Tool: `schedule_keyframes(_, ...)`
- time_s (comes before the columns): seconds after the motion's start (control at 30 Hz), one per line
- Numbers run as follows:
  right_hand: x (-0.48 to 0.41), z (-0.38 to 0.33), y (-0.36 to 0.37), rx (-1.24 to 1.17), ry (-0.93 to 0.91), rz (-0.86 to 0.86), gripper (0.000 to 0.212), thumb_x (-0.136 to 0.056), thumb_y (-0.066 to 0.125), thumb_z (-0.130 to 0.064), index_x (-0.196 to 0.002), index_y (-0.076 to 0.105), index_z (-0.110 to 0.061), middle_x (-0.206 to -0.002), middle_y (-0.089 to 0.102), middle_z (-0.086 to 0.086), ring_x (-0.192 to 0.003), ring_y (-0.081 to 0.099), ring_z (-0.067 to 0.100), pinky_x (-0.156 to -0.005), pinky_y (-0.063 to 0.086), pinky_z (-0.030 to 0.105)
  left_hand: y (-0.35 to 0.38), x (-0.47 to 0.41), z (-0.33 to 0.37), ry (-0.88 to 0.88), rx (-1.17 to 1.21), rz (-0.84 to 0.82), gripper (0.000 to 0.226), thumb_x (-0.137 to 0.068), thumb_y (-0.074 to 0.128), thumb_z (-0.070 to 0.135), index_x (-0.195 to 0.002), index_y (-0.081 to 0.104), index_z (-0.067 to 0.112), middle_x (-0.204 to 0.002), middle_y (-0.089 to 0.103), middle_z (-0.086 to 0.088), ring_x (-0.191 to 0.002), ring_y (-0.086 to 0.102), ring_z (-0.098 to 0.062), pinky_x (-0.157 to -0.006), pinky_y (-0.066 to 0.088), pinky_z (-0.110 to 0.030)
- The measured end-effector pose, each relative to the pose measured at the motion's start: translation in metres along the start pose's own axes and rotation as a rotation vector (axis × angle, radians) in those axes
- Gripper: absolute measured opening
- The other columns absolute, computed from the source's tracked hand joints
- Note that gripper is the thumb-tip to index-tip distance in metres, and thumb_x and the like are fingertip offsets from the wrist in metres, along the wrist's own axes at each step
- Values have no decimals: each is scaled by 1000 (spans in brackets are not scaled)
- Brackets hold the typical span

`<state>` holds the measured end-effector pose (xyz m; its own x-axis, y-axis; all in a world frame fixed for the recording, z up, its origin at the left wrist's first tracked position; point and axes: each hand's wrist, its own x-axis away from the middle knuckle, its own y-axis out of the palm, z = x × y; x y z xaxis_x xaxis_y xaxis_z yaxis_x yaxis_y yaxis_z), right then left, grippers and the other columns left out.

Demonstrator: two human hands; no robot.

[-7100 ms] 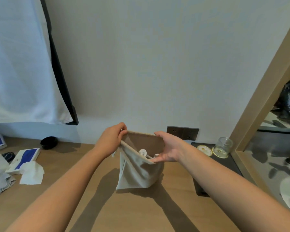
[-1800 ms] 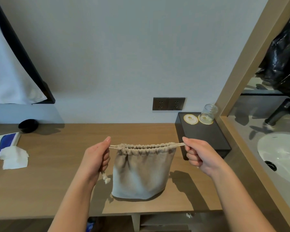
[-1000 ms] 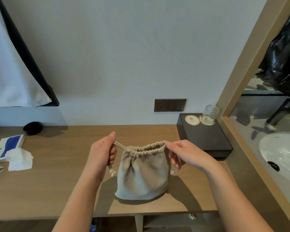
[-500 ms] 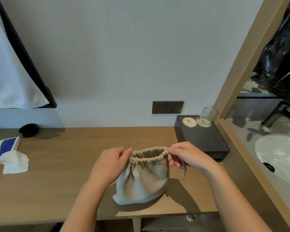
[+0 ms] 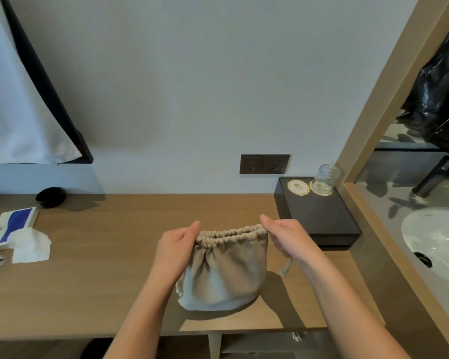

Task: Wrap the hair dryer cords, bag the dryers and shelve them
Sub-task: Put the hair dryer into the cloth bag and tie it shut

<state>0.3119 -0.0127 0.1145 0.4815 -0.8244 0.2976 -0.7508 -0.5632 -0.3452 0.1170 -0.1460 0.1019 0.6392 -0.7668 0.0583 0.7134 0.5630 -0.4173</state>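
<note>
A beige drawstring bag (image 5: 226,275) stands bulging on the wooden counter (image 5: 101,255), its gathered mouth drawn nearly closed. The hair dryer inside is hidden. My left hand (image 5: 178,244) pinches the left end of the gathered rim. At the right end, my right hand (image 5: 285,235) pinches the rim the same way. A drawstring end (image 5: 285,268) hangs below my right hand.
A black box (image 5: 319,221) with two coasters and an upturned glass (image 5: 324,178) sits right of the bag, under a wall socket (image 5: 264,164). Tissue (image 5: 30,246), a blue-white packet (image 5: 14,225) and a black dish (image 5: 49,196) lie at left. A sink (image 5: 438,239) is far right.
The bag mouth was wide open, then the cords were pulled taut sideways. Since then both hands came in from the cords to the gathered rim, and the bag settled on the counter.
</note>
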Motion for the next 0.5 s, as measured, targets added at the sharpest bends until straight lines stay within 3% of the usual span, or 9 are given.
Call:
schedule_keyframes(0.13,2,5,-11,-43,2,30,54,-97,55,-40,-56,25,-22,-55,17,-1,-49,15,15,-47,15,23,-7,-3,-8,-22,38,44,47,-96,52,31,-56,34,12,-56,29,-7,-53,27,-15,-56,20,-31)
schedule_keyframes(0.3,4,10,-20,29,-23,11,52,-98,54,-37,-57,28,-19,-54,20,-1,-48,18,14,-49,17,25,-12,-3,-9,-9,53,49,48,-96,53,30,-55,35,12,-54,28,-6,-52,26,-15,-57,20,-31)
schedule_keyframes(0.4,3,8,-22,154,-20,-86,46,-99,50,-36,-60,46,-13,-54,38,2,-50,33,16,-52,30,26,-13,-3,-5,26,47,34,48,-96,53,29,-56,32,12,-56,26,-5,-53,24,-15,-57,18,-31)
schedule_keyframes(0.5,3,-4,-15,126,-20,-161,43,-102,43,-38,-82,62,-6,-66,60,3,-59,54,15,-61,46,26,-16,-3,-4,69,53,18,49,-97,52,29,-55,30,14,-56,26,-4,-53,24,-15,-58,18,-32)
